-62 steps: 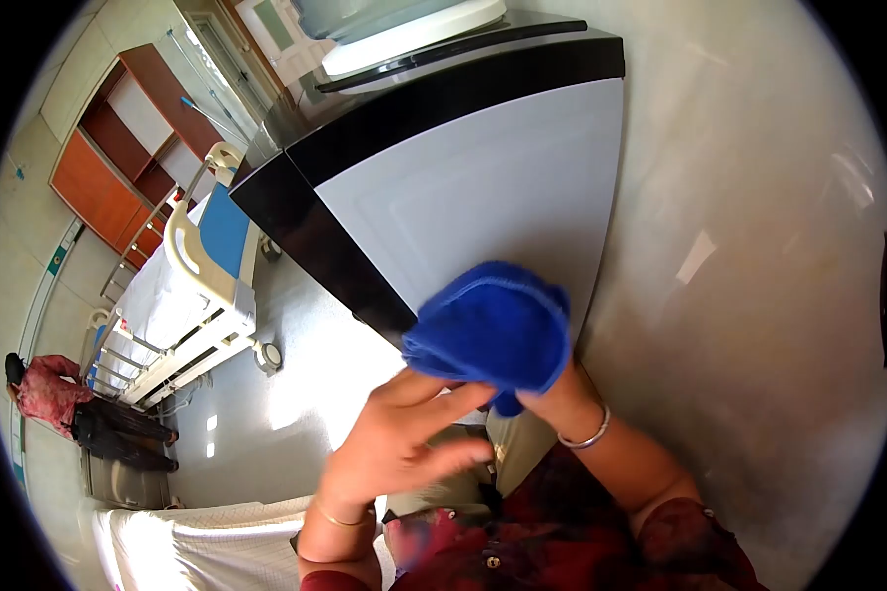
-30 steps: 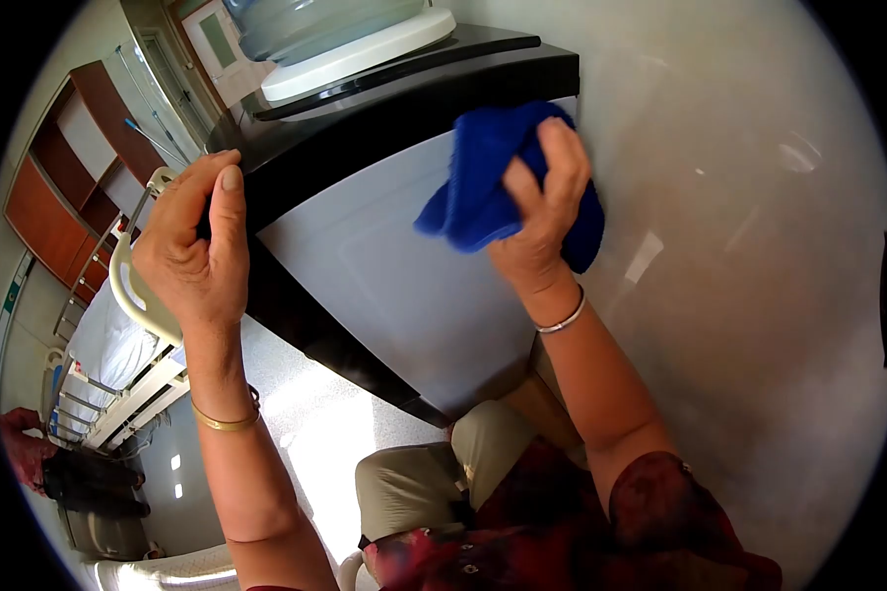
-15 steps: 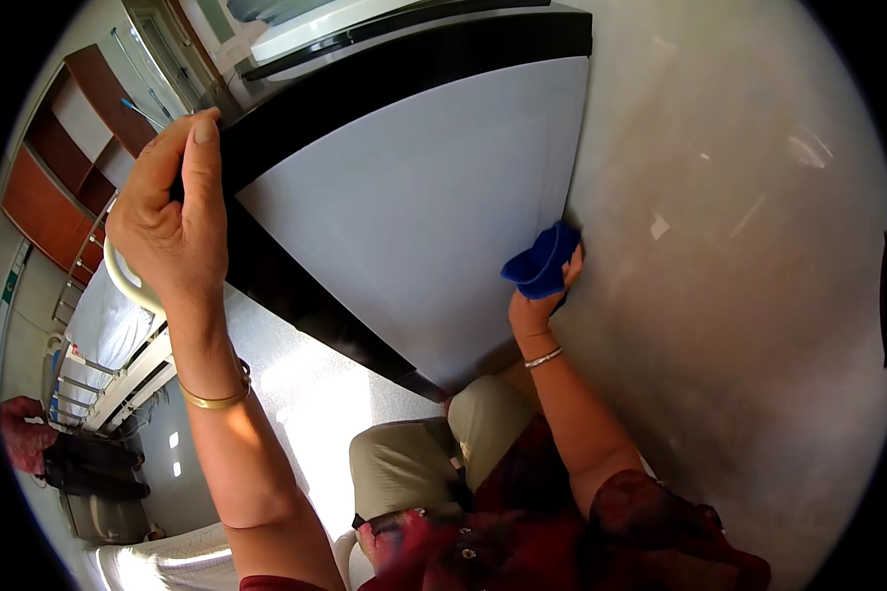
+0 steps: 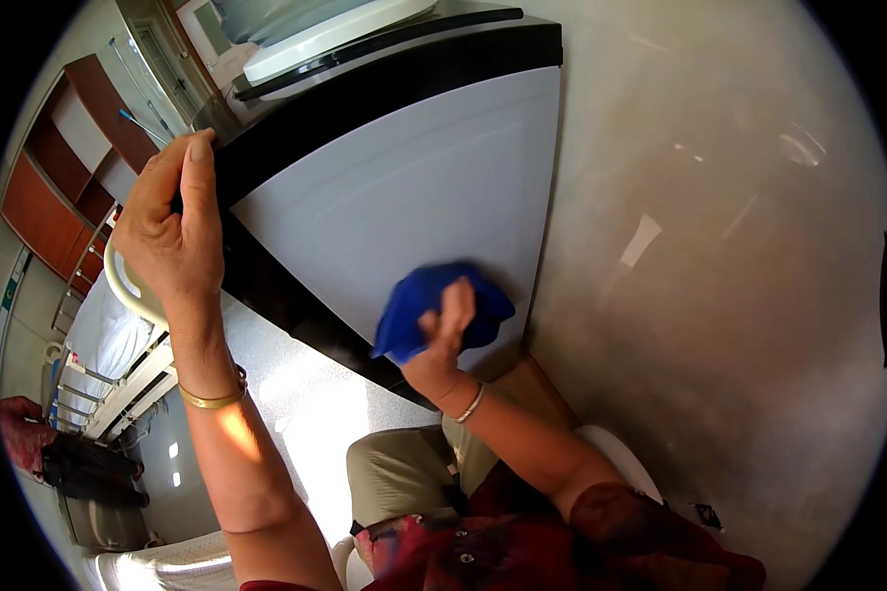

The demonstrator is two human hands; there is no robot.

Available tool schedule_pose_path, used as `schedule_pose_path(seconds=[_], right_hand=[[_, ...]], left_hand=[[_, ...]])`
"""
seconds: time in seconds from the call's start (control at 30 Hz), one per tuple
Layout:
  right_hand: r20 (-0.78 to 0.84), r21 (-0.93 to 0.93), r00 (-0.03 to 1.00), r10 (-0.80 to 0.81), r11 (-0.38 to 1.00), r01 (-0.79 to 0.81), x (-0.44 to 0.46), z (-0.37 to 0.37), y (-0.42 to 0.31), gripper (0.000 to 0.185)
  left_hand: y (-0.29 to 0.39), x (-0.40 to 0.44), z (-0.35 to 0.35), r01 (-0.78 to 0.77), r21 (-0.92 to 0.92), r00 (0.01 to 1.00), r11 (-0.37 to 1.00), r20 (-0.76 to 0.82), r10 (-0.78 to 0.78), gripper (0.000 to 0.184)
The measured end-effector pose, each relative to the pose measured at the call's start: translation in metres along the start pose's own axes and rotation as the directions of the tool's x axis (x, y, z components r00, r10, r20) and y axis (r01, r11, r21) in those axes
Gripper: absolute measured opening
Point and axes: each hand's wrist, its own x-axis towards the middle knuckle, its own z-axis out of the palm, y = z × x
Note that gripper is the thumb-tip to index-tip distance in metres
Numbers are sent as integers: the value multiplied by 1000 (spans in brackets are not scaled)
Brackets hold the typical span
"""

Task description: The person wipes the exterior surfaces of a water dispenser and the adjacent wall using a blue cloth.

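Head view: a railed bed stands behind the left hand, grip unclear at a smooth cabinet; the right hand holds crumpled cloth.

No text, label, brand, number or sign can be read here.

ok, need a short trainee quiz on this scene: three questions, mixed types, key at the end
1. True or false: the soft blue cloth lies between the right hand and the flat pale-grey panel.

2. The gold-coloured metal bangle is on which wrist?
A) right
B) left
C) both

3. Fill in: the left hand is at one end of the glossy band along the panel's top edge; that band is coloured ____.

Key: 1. True. 2. B. 3. black.
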Motion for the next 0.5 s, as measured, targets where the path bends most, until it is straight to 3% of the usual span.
schedule_pose_path(seconds=[0.03,0.07,0.13,0.17,0.23,0.37,0.5], right_hand=[[146,-119,953,-267,951,285,8,-6,-8,29],[145,-117,952,-270,951,287,13,-9,-6,29],[321,-101,736,-596,751,652,32,-16,1,9],[318,-99,732,-603,747,658,45,-21,2,9],[397,-121,599,-696,607,786,81,-32,1,10],[181,-247,738,-650,696,674,160,-42,9,14],[32,-270,767,-640,734,623,244,-49,-7,33]], left_hand=[[0,0,0,-2,-2,1000,1000,6,2,15],[0,0,-1,-3,-1,1000,1000,3,3,15],[-1,-1,-3,-13,-78,1000,997,6,13,13],[-1,-2,-3,-16,-77,1000,997,-2,15,13],[1,-1,-1,-42,-51,999,998,-8,42,11],[4,0,-5,-22,-29,999,999,32,23,9],[9,2,-6,0,-63,1000,998,24,2,7]])
